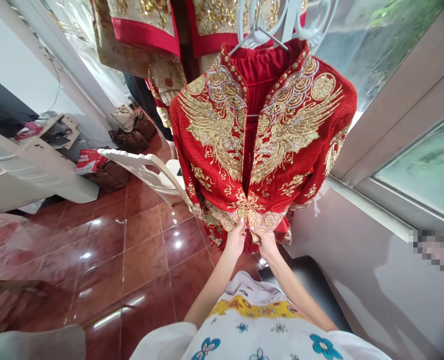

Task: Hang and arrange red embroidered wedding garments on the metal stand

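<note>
Already, red gold-embroidered jacket (225, 145) hung on wire hanger (259, 29) beside window (394, 65). We pinched front hem (222, 220) with left hand (237, 240) and right hand (265, 242); edges met near there. Above, front stood open to collar (234, 70); fastening, we could not tell.

We see a red jacket (270, 135) hanging upright from a wire hanger (258, 28), its front facing us, its standing collar dotted with gold, and its sleeves dropping at either side. Across the chest we can make out broad feathered wings in gold embroidery, with round medallions near the shoulders and scalloped silver-and-gold bands beside the neck. Its front edges stand apart from the collar down, showing the red inside, and meet near the patterned hem.
</note>
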### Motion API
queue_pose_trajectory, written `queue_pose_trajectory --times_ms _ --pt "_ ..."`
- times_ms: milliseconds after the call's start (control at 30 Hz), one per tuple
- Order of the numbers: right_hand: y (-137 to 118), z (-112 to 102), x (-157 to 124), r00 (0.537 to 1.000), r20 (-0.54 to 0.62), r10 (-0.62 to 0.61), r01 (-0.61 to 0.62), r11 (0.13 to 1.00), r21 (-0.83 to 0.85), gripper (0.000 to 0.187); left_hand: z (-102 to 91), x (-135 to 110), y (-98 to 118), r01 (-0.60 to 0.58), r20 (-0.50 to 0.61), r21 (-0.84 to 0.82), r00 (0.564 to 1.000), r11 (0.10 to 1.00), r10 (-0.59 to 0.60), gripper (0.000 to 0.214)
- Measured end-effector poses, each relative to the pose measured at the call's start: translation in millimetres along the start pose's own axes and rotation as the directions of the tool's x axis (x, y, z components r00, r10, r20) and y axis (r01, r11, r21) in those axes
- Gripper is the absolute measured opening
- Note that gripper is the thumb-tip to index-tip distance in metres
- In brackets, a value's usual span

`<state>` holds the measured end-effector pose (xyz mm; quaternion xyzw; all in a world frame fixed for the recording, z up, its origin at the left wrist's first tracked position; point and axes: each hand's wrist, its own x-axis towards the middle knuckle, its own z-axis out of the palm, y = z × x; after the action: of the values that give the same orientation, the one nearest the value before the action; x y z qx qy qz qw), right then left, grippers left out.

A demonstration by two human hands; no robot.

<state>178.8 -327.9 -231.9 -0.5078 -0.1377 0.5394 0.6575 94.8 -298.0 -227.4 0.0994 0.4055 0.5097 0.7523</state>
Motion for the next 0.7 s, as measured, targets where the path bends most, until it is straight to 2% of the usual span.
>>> queue_pose_trajectory --times_ms 367,500,700 --pt "4 4 -1 0.984 -0.077 0.158 -0.142 0.973 0.180 0.029 -4.3 7 -11 -0.004 0.118 -0.060 0.993 0.998 0.011 0.038" --pt "4 5 0 0.977 -0.074 0.201 -0.182 0.961 0.208 0.026 -4.3 7 -12 -0.043 0.077 -0.048 0.996 0.998 0.046 0.042" --pt "2 8 2 0.971 -0.050 0.234 -0.217 0.949 0.228 0.027 -4.9 6 -16 -0.192 0.030 -0.044 0.981 0.980 0.193 0.045"
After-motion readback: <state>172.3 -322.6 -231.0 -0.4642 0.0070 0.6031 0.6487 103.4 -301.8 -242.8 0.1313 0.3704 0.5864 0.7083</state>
